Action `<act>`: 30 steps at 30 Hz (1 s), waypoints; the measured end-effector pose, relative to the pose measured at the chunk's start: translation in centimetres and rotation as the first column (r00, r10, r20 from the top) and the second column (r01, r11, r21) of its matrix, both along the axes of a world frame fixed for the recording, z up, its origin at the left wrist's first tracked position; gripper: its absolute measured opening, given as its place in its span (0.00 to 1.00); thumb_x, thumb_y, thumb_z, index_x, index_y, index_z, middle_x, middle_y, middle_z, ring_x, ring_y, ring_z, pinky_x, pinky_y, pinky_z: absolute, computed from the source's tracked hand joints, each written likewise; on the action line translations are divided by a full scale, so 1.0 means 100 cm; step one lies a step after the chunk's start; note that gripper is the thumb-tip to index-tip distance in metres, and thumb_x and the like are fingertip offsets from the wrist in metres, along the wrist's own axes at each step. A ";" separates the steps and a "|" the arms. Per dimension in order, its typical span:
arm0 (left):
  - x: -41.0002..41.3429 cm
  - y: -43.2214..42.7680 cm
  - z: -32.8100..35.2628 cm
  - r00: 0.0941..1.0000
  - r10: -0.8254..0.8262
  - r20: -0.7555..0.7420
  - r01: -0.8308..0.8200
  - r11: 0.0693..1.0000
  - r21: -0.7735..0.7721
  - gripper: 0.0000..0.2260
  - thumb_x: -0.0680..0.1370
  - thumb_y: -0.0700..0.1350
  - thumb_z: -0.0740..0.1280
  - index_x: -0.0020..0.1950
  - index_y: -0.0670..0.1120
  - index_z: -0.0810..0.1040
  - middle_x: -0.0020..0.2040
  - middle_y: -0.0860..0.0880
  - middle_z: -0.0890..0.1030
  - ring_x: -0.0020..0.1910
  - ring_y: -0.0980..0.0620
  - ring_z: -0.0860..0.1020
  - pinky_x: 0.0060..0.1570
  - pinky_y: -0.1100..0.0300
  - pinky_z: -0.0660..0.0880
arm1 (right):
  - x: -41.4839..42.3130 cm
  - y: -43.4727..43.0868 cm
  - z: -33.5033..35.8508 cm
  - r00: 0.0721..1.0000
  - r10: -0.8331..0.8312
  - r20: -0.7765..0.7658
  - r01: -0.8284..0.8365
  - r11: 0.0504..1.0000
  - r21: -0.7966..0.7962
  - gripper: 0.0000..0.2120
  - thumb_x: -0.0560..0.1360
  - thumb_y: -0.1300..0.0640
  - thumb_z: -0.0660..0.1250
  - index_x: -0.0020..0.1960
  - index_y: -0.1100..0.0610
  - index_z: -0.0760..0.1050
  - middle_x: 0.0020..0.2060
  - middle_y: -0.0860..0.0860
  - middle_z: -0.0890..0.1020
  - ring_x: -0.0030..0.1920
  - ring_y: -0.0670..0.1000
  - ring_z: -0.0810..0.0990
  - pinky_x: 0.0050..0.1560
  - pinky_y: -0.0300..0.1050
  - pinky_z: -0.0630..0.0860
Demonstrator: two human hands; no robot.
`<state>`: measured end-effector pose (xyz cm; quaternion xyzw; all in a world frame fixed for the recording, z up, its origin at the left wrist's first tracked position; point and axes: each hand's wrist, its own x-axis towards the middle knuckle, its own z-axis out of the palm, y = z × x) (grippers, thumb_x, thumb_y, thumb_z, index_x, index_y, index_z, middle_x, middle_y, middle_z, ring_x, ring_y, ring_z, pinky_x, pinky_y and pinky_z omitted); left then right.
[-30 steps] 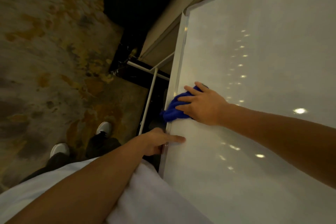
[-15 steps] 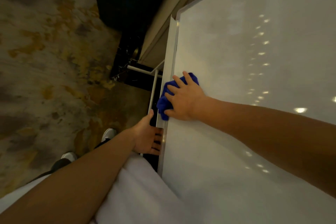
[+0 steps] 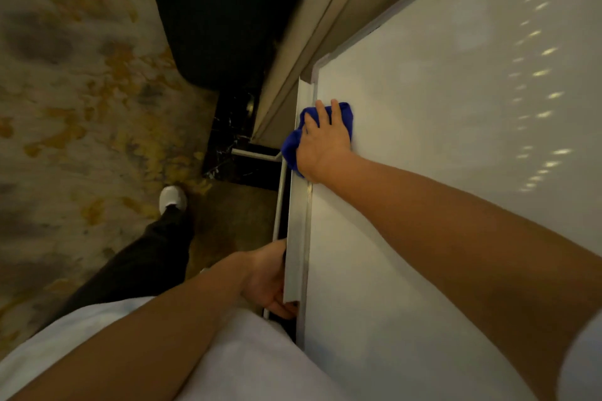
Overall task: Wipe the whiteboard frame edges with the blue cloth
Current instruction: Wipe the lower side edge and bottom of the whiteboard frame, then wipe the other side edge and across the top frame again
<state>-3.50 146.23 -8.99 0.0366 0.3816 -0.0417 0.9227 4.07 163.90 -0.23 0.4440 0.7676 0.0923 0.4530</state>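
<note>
Sliding farther along the frame (image 3: 298, 231) toward the corner, the right hand (image 3: 322, 143) presses the blue cloth (image 3: 293, 143) flat — that stretch looks nearly wiped. The left hand (image 3: 265, 280) now grips the frame's underside, steadying the board.

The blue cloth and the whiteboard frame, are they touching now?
Touching. The head view shows the right hand pressing the blue cloth flat over the whiteboard frame, with no gap visible.
</note>
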 end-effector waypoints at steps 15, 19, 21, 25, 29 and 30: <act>0.021 0.306 -0.003 0.843 0.523 -0.125 -0.533 0.843 -0.068 0.24 0.79 0.59 0.54 0.65 0.47 0.77 0.59 0.41 0.82 0.58 0.42 0.79 0.55 0.49 0.76 | 0.014 0.135 -0.024 0.982 -0.181 0.052 0.181 0.983 0.001 0.34 0.80 0.43 0.50 0.78 0.61 0.47 0.79 0.58 0.50 0.77 0.63 0.37 0.74 0.64 0.34; 0.023 0.347 -0.008 0.902 0.408 -0.141 -0.415 0.910 -0.025 0.26 0.77 0.63 0.53 0.56 0.48 0.83 0.46 0.43 0.87 0.47 0.43 0.82 0.40 0.53 0.78 | 0.012 0.167 -0.028 0.984 -0.143 0.109 0.146 0.989 -0.018 0.32 0.80 0.43 0.50 0.77 0.60 0.56 0.78 0.59 0.57 0.78 0.63 0.41 0.74 0.64 0.38; 0.026 0.356 -0.010 0.909 0.393 -0.137 -0.400 0.916 -0.025 0.27 0.77 0.64 0.53 0.56 0.47 0.83 0.45 0.43 0.87 0.44 0.44 0.82 0.37 0.55 0.78 | 0.011 0.181 -0.027 0.985 -0.132 0.110 0.139 0.989 -0.052 0.29 0.80 0.43 0.50 0.75 0.59 0.64 0.75 0.59 0.65 0.77 0.63 0.49 0.75 0.63 0.41; 0.026 0.365 -0.013 0.910 0.403 -0.092 -0.404 0.915 0.006 0.29 0.78 0.66 0.52 0.59 0.46 0.81 0.48 0.42 0.86 0.42 0.44 0.85 0.36 0.56 0.80 | 0.012 0.188 -0.005 0.989 -0.085 0.120 0.095 0.992 -0.081 0.26 0.81 0.46 0.51 0.74 0.58 0.66 0.72 0.58 0.69 0.76 0.64 0.54 0.75 0.62 0.43; 0.033 0.366 0.010 0.930 0.364 -0.050 -0.362 0.931 0.038 0.30 0.77 0.66 0.54 0.62 0.45 0.80 0.56 0.41 0.84 0.50 0.42 0.83 0.48 0.51 0.80 | 0.039 0.179 0.054 0.991 -0.078 0.106 0.077 0.997 0.011 0.24 0.82 0.46 0.51 0.71 0.58 0.69 0.69 0.58 0.73 0.75 0.64 0.57 0.76 0.62 0.43; 0.036 0.364 0.014 0.931 0.358 -0.065 -0.354 0.933 0.066 0.29 0.77 0.65 0.55 0.64 0.44 0.78 0.61 0.40 0.81 0.56 0.41 0.80 0.56 0.49 0.77 | 0.043 0.176 0.065 0.991 -0.085 0.107 0.081 0.996 0.041 0.25 0.82 0.46 0.51 0.71 0.58 0.69 0.69 0.57 0.73 0.75 0.65 0.57 0.76 0.63 0.42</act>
